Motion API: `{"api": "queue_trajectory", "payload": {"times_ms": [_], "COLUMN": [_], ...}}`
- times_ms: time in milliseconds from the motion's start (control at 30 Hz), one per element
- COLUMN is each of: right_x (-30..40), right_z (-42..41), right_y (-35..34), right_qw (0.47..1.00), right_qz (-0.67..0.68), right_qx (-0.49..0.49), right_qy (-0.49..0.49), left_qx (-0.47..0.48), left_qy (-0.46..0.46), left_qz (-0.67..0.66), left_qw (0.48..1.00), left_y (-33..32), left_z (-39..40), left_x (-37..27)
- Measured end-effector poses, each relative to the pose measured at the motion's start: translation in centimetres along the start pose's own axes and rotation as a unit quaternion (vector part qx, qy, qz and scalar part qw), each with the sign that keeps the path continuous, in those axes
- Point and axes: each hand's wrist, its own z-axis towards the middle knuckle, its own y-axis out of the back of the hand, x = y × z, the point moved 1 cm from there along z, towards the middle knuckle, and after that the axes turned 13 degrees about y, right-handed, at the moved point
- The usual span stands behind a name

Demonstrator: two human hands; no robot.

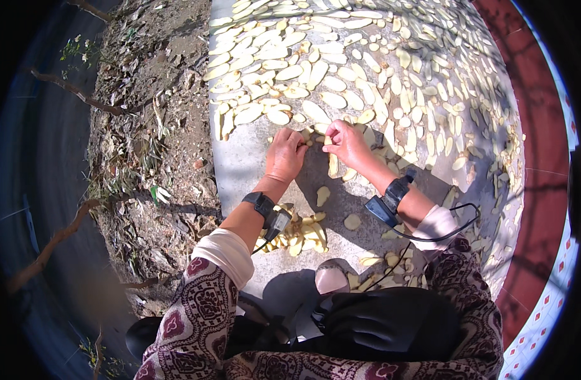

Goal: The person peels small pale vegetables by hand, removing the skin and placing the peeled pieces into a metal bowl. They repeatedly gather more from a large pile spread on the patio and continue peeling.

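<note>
Pale root slices (317, 75), some with brown edges, lie spread flat over a concrete slab. At the near edge of the spread, my left hand (286, 154) has its fingers closed on small slice pieces by the thumb. Just to its right, my right hand (348, 145) pinches a small pale slice (327, 140) between thumb and fingers. The two hands are apart, backs upward. Below them a single slice (323, 195) and a rounder one (352, 222) rest on the concrete. A heap of slices (309, 236) sits beside my left forearm, partly hidden by it.
Bare soil with dry leaves (152, 142) borders the slab on the left, with branches (76, 92) reaching in. A red strip (540, 166) curves along the right. More slices (392, 259) lie near my shoe (332, 279). A cable (454, 232) loops from the right wrist device.
</note>
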Motion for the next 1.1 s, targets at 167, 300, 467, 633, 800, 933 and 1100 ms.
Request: {"api": "queue_trajectory", "payload": {"times_ms": [167,300,467,633,800,933,1100], "right_x": [1.1,2.8,5.0,5.9,6.9,7.9,8.0], "right_z": [-0.3,-1.4,-5.0,-8.0,-9.7,-10.4,-11.4], "right_y": [0.6,1.3,-0.7,-3.8,-4.3,-4.4,-4.2], "right_qw": [0.995,0.987,0.986,0.979,0.943,0.93,0.938], "right_qz": [-0.078,-0.141,-0.107,-0.02,-0.047,-0.116,-0.13], "right_qx": [-0.004,0.006,0.038,0.198,0.325,0.347,0.321], "right_qy": [0.055,0.079,0.119,0.042,0.06,0.045,0.0], "left_qx": [0.005,-0.002,0.125,0.263,0.258,0.285,0.247], "left_qy": [0.014,-0.009,0.043,0.012,-0.06,0.006,-0.002], "left_qz": [-0.042,-0.042,-0.053,-0.022,0.007,0.05,0.024], "left_qw": [0.999,0.999,0.99,0.965,0.964,0.957,0.969], "left_y": [0.1,1.0,4.2,7.4,7.4,5.1,2.9], "left_z": [1.8,0.9,-4.3,-10.0,-13.2,-14.0,-15.0], "left_x": [-0.2,-0.4,0.9,2.4,1.8,0.4,-0.7]}}
